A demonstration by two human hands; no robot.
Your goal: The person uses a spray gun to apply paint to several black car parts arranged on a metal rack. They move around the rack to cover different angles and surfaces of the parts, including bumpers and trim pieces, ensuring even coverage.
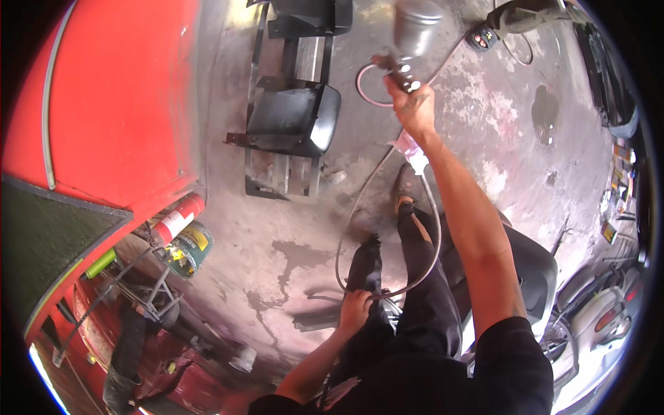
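Note:
A spray gun with a silver cup on top is in my right hand, fingers closed around its handle. That arm reaches far forward, and the gun is slightly blurred. From below the grip an air hose hangs down in a wide loop, with a pinkish-white wrap near the gun. Low by my thigh, my left hand is closed around the bottom of this loop. Left of the gun, glossy black curved panels sit on a metal frame on the floor.
A red painted panel stands at left, near a red cylinder and a green bucket. A black seat-like object and a motorcycle are at right. Another person's foot shows far right, by more hose.

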